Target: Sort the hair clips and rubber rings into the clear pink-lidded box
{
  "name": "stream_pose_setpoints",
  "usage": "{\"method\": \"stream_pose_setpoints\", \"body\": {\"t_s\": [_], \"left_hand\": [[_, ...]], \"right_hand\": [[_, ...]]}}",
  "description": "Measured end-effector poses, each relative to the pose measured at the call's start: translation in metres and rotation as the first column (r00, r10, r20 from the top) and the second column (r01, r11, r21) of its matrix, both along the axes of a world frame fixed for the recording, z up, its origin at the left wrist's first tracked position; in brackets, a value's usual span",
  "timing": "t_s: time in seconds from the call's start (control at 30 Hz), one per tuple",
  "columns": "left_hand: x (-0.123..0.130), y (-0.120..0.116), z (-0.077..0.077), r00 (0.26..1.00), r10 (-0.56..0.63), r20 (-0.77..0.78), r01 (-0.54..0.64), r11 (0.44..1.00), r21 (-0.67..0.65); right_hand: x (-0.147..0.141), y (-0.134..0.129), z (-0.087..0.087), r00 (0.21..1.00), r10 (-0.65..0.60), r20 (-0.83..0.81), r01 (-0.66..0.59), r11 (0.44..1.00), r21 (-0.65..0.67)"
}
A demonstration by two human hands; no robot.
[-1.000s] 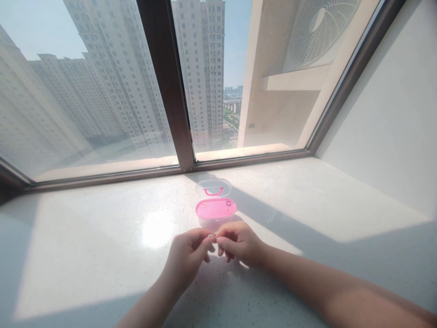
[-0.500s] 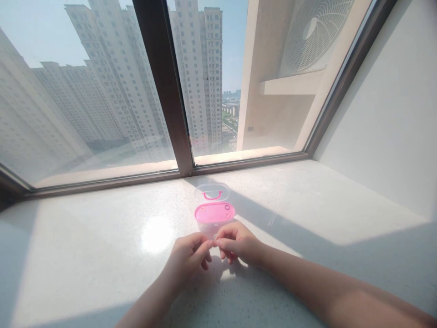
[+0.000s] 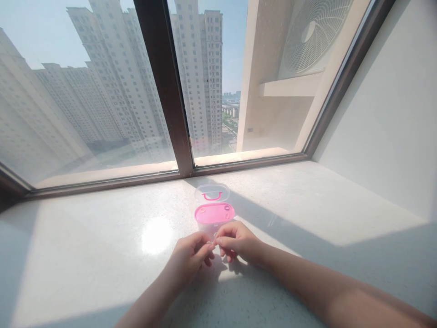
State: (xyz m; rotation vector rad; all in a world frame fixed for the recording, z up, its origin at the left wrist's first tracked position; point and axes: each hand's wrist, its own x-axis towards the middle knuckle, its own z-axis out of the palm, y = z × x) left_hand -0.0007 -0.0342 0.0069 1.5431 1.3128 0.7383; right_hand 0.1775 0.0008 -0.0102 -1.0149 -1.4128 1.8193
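My left hand [image 3: 193,253] and my right hand [image 3: 237,241] meet fingertip to fingertip, just in front of a clear oval box [image 3: 206,226] with a pink tray. Both are closed in a pinch. A small pale ring [image 3: 215,234], like a little hair tie, shows at the right fingertips. Another pale loop edge [image 3: 209,243] peeks out between the left thumb and forefinger; whether it is a separate ring, I cannot tell. On the pink tray [image 3: 213,213] lie a dark ring [image 3: 227,207], a pink ring [image 3: 227,216] and a pale ring [image 3: 202,210].
The box's transparent lid [image 3: 198,195], with a pink handle [image 3: 212,197], is behind the tray. All this stands on a speckled white sill [image 3: 102,255] with bright sun glare to the left. A dark-framed window [image 3: 184,159] rises behind; a white wall [image 3: 382,136] bounds the right.
My left fingers have shifted slightly, and the pale loop edge between thumb and forefinger now shows. The fingertips stay together; the box and its rings have not moved.
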Motion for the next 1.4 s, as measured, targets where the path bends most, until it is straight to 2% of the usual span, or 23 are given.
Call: {"method": "stream_pose_setpoints", "body": {"t_s": [0.23, 0.57, 0.77, 0.93, 1.17, 1.4], "left_hand": [[-0.001, 0.002, 0.002, 0.997, 0.012, 0.078, -0.009, 0.999, -0.047], [-0.001, 0.003, 0.005, 0.988, 0.038, 0.151, -0.023, 0.994, -0.104], [0.000, 0.001, 0.008, 0.992, 0.060, 0.107, -0.041, 0.985, -0.167], [-0.001, 0.001, 0.006, 0.999, 0.034, 0.038, -0.029, 0.993, -0.111], [-0.005, 0.006, -0.003, 0.993, -0.046, 0.105, 0.054, 0.996, -0.073], [-0.006, 0.011, -0.006, 0.985, -0.046, 0.168, 0.062, 0.994, -0.087]], "right_hand": [[0.001, 0.003, -0.003, 0.999, 0.034, 0.011, -0.035, 0.999, 0.032], [0.001, 0.002, -0.001, 0.999, 0.039, 0.019, -0.039, 0.999, 0.006], [0.001, 0.002, 0.001, 1.000, 0.017, 0.018, -0.017, 1.000, 0.001], [0.002, 0.002, 0.000, 1.000, 0.029, 0.008, -0.029, 0.999, 0.012], [0.002, 0.003, -0.003, 0.999, 0.034, 0.010, -0.034, 0.999, 0.015], [0.002, 0.002, 0.000, 1.000, 0.023, 0.019, -0.023, 1.000, -0.010]]}}
